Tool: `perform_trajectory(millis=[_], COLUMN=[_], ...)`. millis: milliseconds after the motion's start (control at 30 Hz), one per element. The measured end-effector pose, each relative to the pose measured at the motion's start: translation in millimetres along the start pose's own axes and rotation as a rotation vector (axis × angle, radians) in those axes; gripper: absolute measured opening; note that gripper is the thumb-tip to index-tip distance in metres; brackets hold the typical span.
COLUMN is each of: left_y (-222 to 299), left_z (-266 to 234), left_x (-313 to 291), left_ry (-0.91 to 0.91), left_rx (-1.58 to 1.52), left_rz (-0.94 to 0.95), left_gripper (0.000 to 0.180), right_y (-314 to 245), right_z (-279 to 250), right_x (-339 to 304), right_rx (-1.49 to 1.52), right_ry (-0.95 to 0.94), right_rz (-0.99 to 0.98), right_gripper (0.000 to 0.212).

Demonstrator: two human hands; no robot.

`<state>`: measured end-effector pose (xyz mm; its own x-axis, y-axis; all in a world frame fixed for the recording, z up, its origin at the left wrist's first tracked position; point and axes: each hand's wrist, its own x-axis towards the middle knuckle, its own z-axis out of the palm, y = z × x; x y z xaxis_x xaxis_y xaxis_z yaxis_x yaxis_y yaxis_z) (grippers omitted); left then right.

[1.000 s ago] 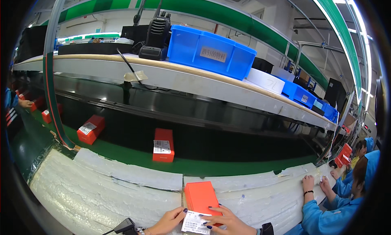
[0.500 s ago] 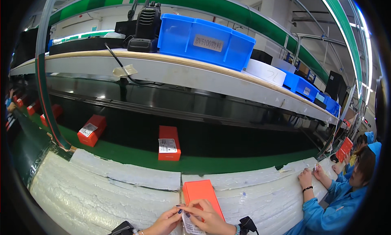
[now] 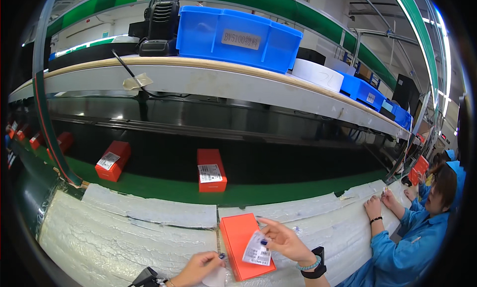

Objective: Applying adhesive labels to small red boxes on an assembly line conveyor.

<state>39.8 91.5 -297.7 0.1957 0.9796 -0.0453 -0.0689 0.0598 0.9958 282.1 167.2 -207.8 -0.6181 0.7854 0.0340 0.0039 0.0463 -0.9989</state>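
A red box (image 3: 232, 242) lies on the padded bench in front of me. Above its right side, my right hand (image 3: 284, 241) pinches a white printed label (image 3: 257, 249) between thumb and finger, with the other fingers raised. The label hangs over the box top; whether it touches the surface I cannot tell. To the left of the box, my left hand (image 3: 199, 268) has its fingers closed on a small piece of white paper (image 3: 215, 277), which looks like label backing.
Labelled red boxes (image 3: 211, 168) stand on the green conveyor belt (image 3: 164, 187) beyond the bench. A shelf above carries a blue bin (image 3: 238, 41) and a walkie-talkie (image 3: 161, 21). On the right, a co-worker in blue (image 3: 412, 242) rests both hands on the bench.
My hands have moved apart: the right brings the label over the red box, the left stays lower left with the white paper. The view has shifted slightly.
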Motion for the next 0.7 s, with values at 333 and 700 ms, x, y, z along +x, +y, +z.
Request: perform_trajectory(millis=[333,700], left_y=[-7.4,-18.7], left_z=[24.3,24.3], left_x=[3.1,5.7], left_ry=[-0.047,0.018], left_rx=[0.297,0.458], left_rz=[0.188,0.374], left_gripper=[0.012,0.011], right_y=[8.4,6.0], right_z=[21.4,26.6], right_x=[7.0,5.3], right_rx=[-0.521,-0.577], right_ry=[-0.011,0.001], right_rz=[0.123,0.126], right_gripper=[0.052,0.047])
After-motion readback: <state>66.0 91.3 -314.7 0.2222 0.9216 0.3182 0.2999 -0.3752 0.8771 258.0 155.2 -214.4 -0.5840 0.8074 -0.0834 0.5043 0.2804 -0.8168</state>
